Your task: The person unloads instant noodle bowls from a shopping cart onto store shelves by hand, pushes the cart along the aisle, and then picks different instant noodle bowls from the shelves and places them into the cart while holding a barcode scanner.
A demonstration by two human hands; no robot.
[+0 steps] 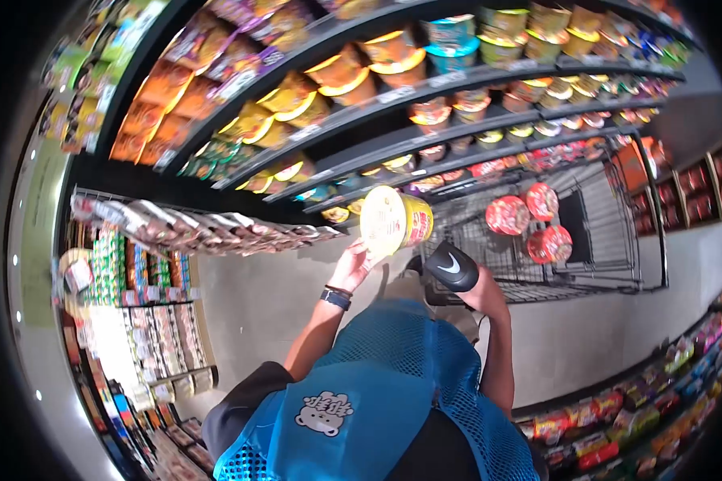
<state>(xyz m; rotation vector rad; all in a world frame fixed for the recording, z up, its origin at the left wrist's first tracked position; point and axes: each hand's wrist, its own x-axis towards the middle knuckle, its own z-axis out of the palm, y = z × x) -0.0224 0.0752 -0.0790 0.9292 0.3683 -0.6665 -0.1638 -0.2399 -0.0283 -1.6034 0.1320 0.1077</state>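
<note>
A yellow instant noodle cup (419,222) with a pale round lid is held up near the middle of the view. My left hand (356,264) grips it from below at the lid side, with a dark band on the wrist. Lower and to the right, my right hand (475,290) is beside a black piece with a white swoosh (452,268), which covers its fingers. That hand is near the left end of a wire shopping cart (537,293). Three red-lidded cups (507,215) lie inside the cart.
Shelves of noodle cups (409,90) curve across the top. Hanging packets (217,232) jut out at the left, above more stocked shelves (164,341). Another shelf of colourful packets (618,401) runs along the lower right. Grey floor (257,305) shows below.
</note>
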